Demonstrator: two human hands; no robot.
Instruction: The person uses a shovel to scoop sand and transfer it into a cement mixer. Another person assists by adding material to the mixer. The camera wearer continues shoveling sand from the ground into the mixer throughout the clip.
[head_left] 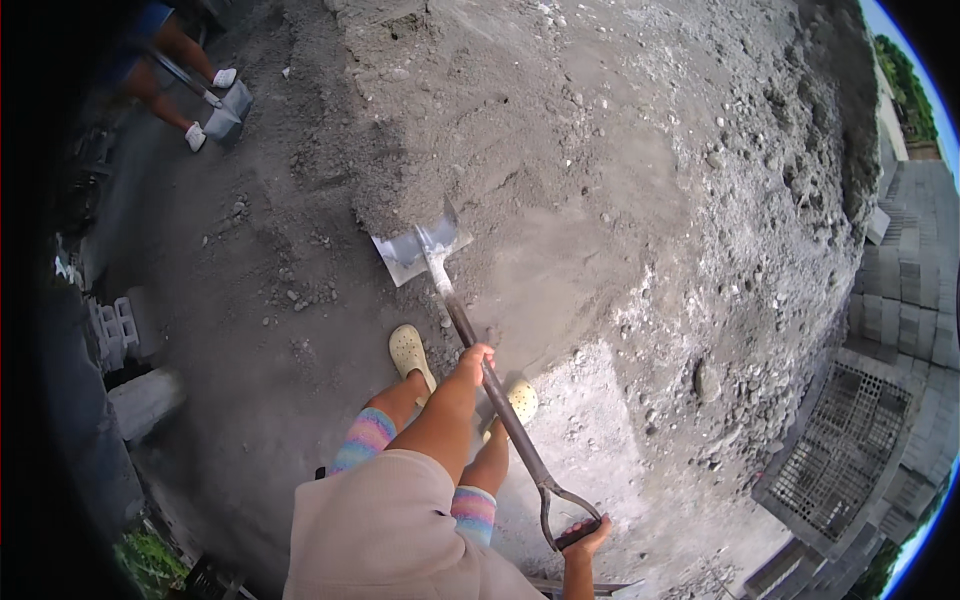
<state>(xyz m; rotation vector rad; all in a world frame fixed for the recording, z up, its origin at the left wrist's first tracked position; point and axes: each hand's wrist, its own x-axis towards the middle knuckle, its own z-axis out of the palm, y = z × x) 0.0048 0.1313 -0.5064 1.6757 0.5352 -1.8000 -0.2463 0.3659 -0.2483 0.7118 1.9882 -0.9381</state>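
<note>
I hold a shovel [500, 410] with a long dark shaft, a D-shaped grip and a broad pale metal blade. My left hand [478, 358] is closed around the middle of the shaft. At the near end, my right hand [588, 535] is wrapped around the grip. The blade points away from me, its front edge against the heap of grey sand and gravel [560, 150]. Some grey material clings to the blade's socket, and sand partly hides the blade's far edge.
Another person [180, 60] with a second shovel [228, 110] stands at the far left. Hollow blocks [115, 325] and a concrete piece [145, 400] lie on the left. Stacked grey blocks [915, 250] and a grid-like crate [840, 445] stand on the right. My feet in pale clogs [408, 350] are near the shaft.
</note>
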